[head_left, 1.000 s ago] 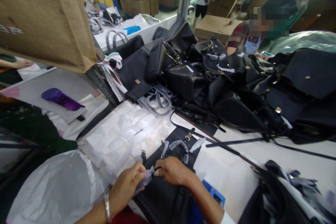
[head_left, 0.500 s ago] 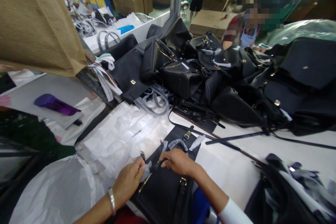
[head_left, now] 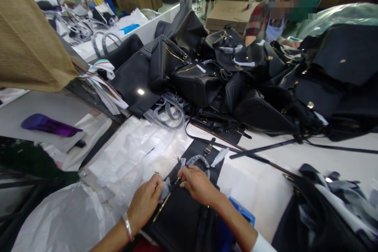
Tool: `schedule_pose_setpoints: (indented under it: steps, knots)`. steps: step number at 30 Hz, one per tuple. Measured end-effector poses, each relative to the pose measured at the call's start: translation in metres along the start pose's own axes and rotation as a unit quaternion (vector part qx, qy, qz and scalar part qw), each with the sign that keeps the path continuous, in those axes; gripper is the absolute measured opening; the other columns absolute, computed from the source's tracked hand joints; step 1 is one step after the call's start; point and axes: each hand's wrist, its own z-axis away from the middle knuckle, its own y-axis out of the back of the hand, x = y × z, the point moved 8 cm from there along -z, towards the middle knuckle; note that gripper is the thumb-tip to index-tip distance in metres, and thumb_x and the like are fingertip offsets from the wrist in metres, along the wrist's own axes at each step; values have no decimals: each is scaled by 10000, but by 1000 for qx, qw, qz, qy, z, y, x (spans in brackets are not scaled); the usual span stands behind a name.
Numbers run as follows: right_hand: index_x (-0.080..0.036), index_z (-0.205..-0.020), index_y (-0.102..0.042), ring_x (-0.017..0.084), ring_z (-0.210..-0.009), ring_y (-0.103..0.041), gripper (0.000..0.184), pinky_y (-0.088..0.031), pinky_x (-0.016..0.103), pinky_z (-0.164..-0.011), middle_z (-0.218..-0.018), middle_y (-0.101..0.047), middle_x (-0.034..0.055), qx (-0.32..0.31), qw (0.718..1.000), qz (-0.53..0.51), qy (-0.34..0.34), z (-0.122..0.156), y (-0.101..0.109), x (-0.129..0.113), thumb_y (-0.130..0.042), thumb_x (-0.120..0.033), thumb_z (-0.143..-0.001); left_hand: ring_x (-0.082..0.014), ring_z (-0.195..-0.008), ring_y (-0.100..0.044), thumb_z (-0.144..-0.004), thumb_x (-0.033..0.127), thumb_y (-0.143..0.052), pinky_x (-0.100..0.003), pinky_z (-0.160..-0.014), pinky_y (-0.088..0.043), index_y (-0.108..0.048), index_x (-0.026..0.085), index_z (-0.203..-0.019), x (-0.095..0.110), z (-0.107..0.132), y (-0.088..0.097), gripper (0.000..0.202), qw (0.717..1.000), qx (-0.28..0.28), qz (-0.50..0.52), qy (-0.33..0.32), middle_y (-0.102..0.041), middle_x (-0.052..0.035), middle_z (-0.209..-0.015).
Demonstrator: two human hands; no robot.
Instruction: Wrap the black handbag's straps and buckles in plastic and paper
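Note:
A black leather-look bag (head_left: 184, 214) lies on the white table before me, with a gold zipper (head_left: 162, 207) along its left side. My left hand (head_left: 148, 195) is closed at the bag's left edge; a clear plastic-wrapped piece (head_left: 165, 189) shows beside its fingers, but what they grip is hidden. With fingers pinched, my right hand (head_left: 198, 184) holds the bag's upper part next to a small gold fitting. Just beyond it are a plastic-wrapped handle (head_left: 200, 159) and a black flap with a gold buckle (head_left: 208, 149).
Several black bags (head_left: 197, 82) are heaped across the back. White wrapping sheets (head_left: 126, 153) cover the left of the table. A blue object (head_left: 242, 213) sits by my right forearm. Another black bag (head_left: 319, 204) lies at right. A co-worker (head_left: 262, 23) is across the table.
My right hand has moved slightly up the bag, off a black piece it pinched, toward the gold fitting. More of the blue object shows. The view has shifted a little.

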Motion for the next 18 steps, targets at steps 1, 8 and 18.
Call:
schedule_pose_setpoints:
  steps: [1, 8, 18]
  knots:
    - [-217, -1059, -483, 172, -880, -612, 266, -293, 358, -1017, -877, -667, 5, 8, 1000, -8, 9, -1, -4, -5, -542, -117, -820, -154, -675, -598, -934, 302, -324, -225, -597, -391, -443, 240, -794, 4, -2, -2, 195, 1000, 2, -12, -4, -580, 25, -680]
    - [-216, -1065, -493, 177, -885, -582, 301, -243, 400, -1064, -877, -647, 5, 62, 998, 5, -8, 4, 5, 3, -559, -107, -793, -151, -649, -613, -940, 301, -314, -217, -566, -371, -435, 242, -807, 11, -13, -7, 190, 999, -18, -50, 3, -598, 24, -659]
    - [-228, -948, -539, 167, -869, -575, 237, -315, 364, -1012, -857, -643, -19, 121, 991, -33, -37, 11, 9, 18, -564, -63, -780, -183, -664, -632, -938, 234, -299, -251, -551, -328, -438, 232, -876, 32, -32, -27, 152, 987, -53, -147, -20, -644, -19, -707]
